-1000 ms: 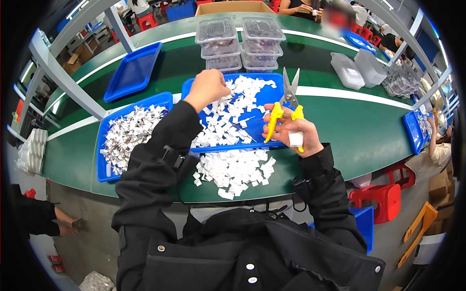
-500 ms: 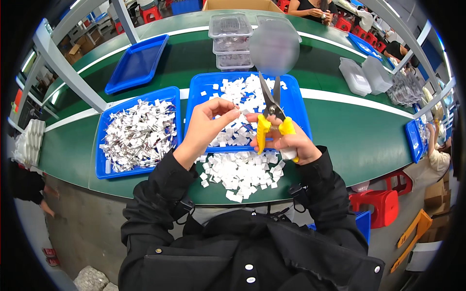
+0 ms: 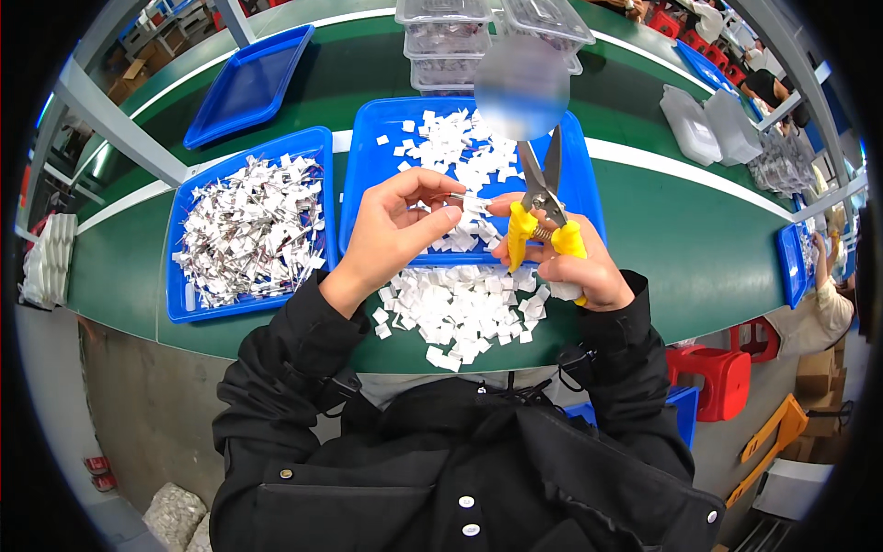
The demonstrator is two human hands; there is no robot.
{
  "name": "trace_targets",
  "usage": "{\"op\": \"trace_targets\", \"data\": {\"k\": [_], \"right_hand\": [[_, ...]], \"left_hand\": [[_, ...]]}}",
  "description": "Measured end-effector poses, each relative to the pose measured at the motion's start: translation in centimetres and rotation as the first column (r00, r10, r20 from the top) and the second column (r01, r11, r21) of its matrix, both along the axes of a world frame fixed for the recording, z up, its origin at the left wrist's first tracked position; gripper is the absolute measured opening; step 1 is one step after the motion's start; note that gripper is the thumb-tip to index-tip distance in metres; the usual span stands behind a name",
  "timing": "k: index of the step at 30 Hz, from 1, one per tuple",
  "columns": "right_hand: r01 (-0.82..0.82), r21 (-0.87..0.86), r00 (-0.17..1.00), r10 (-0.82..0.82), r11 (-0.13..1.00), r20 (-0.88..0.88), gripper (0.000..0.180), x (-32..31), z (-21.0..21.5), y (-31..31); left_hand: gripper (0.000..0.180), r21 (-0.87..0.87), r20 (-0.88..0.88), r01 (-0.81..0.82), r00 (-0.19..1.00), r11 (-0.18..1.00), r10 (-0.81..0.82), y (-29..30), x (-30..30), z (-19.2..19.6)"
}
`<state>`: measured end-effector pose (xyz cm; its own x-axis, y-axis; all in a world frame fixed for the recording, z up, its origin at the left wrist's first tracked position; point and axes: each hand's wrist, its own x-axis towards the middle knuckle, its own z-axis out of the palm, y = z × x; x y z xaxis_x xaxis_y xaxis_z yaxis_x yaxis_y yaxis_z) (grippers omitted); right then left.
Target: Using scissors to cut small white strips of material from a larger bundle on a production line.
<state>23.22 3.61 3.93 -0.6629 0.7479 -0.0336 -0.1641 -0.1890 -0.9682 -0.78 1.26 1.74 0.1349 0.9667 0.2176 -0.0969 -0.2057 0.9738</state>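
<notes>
My left hand (image 3: 395,230) is closed in a pinch above the middle tray, on a thin wired piece (image 3: 457,195) with a white end. My right hand (image 3: 589,271) grips a pair of pruning shears (image 3: 570,237) with yellow handles and dark blades. Its blades point up and away from me, parted at the tips. A fingertip of the right hand reaches close to the wired piece; whether it touches cannot be made out. Under both hands lies a blue tray (image 3: 368,138) with scattered white tabs (image 3: 446,143). More white tabs (image 3: 460,308) are heaped on the green table in front.
To the left, a blue tray (image 3: 326,175) is piled with white-tagged wired pieces (image 3: 253,230). Farther back are another blue tray (image 3: 253,78) and stacked clear plastic boxes (image 3: 446,41). Clear containers (image 3: 694,124) stand at right. A red stool (image 3: 717,377) is below the table's right edge.
The view has tilted and shifted, so the table and trays sit higher in it. My hands have moved slightly apart, with the wired piece now showing between them. The shears stay in my right hand.
</notes>
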Motion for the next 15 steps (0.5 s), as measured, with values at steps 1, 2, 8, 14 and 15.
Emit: {"op": "trace_targets", "data": {"k": [1, 2, 8, 14, 15], "right_hand": [[-0.025, 0.062, 0.999, 0.023, 0.998, 0.032, 0.068, 0.0, 0.04, 0.1], [-0.052, 0.123, 0.997, 0.044, 0.991, 0.066, 0.068, 0.01, 0.05, 0.13], [-0.029, 0.141, 0.997, 0.019, 0.99, 0.078, 0.064, -0.02, 0.09, -0.24], [-0.098, 0.295, 0.984, 0.048, 0.95, 0.171, 0.061, 0.18, -0.42, -0.02], [-0.095, 0.294, 0.985, 0.047, 0.951, 0.168, 0.061, 0.25, -0.43, -0.01]], "left_hand": [[0.022, -0.003, -0.001, 0.002, 1.0, 1.0, -0.002, -0.05, -0.01, -0.01], [0.021, -0.015, 0.003, 0.006, 1.0, 1.0, -0.006, -0.1, -0.02, -0.03], [0.022, -0.061, -0.004, 0.01, 1.0, 0.998, -0.01, -0.14, -0.01, -0.34], [0.021, 0.026, -0.21, -0.024, 0.977, 0.999, 0.028, -0.02, -0.24, -0.67], [0.02, 0.067, -0.279, -0.032, 0.959, 0.997, 0.05, 0.02, -0.19, -0.51]]}}
